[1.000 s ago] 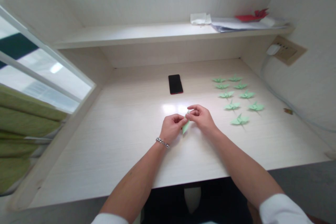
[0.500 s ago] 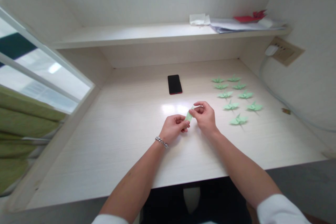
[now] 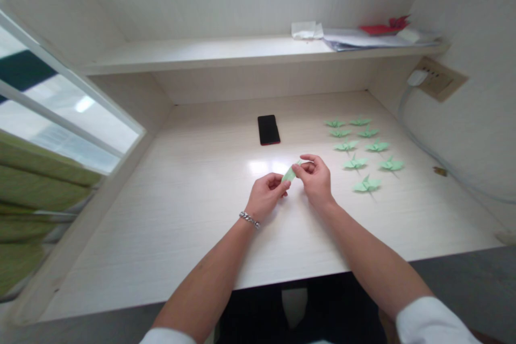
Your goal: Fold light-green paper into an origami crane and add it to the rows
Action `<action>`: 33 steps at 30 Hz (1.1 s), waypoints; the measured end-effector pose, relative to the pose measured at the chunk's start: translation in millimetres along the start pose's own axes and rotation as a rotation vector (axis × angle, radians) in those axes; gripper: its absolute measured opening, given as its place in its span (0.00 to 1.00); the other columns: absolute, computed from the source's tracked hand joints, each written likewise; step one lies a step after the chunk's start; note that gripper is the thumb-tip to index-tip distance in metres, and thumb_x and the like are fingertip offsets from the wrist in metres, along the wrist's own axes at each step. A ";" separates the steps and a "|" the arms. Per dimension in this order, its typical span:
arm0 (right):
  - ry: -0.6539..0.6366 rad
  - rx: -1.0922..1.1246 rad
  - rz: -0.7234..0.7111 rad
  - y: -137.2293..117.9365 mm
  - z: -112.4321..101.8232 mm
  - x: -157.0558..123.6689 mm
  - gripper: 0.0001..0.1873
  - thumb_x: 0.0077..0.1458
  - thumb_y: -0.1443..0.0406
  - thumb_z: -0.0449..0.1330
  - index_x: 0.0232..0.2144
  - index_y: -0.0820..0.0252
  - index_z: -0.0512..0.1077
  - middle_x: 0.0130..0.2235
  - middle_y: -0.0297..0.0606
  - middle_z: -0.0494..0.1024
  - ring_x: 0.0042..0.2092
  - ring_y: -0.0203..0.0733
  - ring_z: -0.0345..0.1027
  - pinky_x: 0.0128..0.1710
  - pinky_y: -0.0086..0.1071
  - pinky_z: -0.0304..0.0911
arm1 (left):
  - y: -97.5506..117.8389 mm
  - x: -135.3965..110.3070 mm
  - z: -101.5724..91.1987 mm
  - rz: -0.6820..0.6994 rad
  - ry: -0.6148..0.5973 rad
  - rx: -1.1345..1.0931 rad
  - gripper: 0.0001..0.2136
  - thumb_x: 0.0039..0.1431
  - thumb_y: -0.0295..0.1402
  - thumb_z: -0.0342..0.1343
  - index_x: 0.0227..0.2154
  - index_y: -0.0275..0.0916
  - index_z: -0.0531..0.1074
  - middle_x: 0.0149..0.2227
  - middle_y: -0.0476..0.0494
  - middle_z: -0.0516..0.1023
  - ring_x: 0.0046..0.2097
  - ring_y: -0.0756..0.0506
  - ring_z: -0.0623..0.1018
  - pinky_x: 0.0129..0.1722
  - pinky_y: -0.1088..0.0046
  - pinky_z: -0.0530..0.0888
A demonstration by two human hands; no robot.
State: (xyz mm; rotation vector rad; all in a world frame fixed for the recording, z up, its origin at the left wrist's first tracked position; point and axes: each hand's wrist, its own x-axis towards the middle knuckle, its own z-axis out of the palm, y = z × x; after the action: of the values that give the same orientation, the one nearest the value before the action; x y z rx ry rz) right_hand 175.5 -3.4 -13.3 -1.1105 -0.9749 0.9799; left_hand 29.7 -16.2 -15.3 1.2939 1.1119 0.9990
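Between my two hands is a small folded piece of light green paper (image 3: pixel 289 174), held just above the pale desk (image 3: pixel 181 199). My left hand (image 3: pixel 266 193) pinches its lower left end between thumb and fingers. At the upper right end, my right hand (image 3: pixel 316 177) grips it with thumb and fingertips, which hide part of the folds. Several green paper cranes (image 3: pixel 366 185) stand in two rough columns to the right of my right hand.
A black phone (image 3: pixel 268 129) with a red edge lies beyond my hands. Papers (image 3: pixel 363 38) and a red folded paper (image 3: pixel 379 29) rest on the shelf (image 3: pixel 201 54). A white charger (image 3: pixel 417 77) sits in the wall socket, its cable (image 3: pixel 427 148) trailing along the right side.
The green paper has tilted a little more toward the horizontal. My left hand has shifted slightly up, and the right fingers have moved a little along the paper.
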 end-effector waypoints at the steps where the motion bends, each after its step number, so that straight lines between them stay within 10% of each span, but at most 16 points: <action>1: -0.023 0.008 0.008 0.5 -0.3 0.4 0.23 0.44 0.59 0.66 0.42 0.59 0.67 0.26 0.31 0.74 0.29 0.37 0.69 0.31 0.31 0.64 | -0.5 0.7 -0.9 0.005 0.035 -0.002 0.15 0.49 0.43 0.61 0.32 0.35 0.73 0.26 0.46 0.75 0.26 0.50 0.73 0.26 0.74 0.71; 9: -0.403 -0.309 0.095 -0.4 -10.9 5.5 0.14 0.45 0.57 0.64 0.32 0.61 0.77 0.27 0.37 0.77 0.27 0.38 0.69 0.27 0.31 0.63 | 3.4 -0.3 -14.1 0.161 0.106 0.338 0.13 0.54 0.43 0.55 0.28 0.38 0.75 0.24 0.47 0.74 0.27 0.49 0.71 0.27 0.75 0.66; 17: -0.491 -0.191 0.272 11.4 -7.4 2.8 0.13 0.44 0.57 0.65 0.27 0.63 0.76 0.24 0.37 0.76 0.24 0.37 0.69 0.25 0.30 0.65 | 10.0 -2.4 -17.6 0.221 0.069 0.619 0.13 0.58 0.41 0.51 0.25 0.39 0.73 0.23 0.48 0.73 0.26 0.49 0.69 0.27 0.74 0.61; 33: -0.543 -0.201 0.273 5.9 -3.7 -0.2 0.08 0.42 0.61 0.63 0.23 0.62 0.73 0.20 0.31 0.71 0.21 0.31 0.61 0.20 0.25 0.54 | 6.3 4.7 -19.4 0.075 0.228 0.121 0.18 0.48 0.46 0.61 0.35 0.36 0.75 0.20 0.49 0.74 0.23 0.50 0.74 0.25 0.75 0.70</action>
State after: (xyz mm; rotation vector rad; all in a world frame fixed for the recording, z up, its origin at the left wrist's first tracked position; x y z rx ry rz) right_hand 178.2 -3.6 -19.6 -1.1894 -1.4041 1.4770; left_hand 12.0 -7.4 -8.6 1.3505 1.3222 1.1729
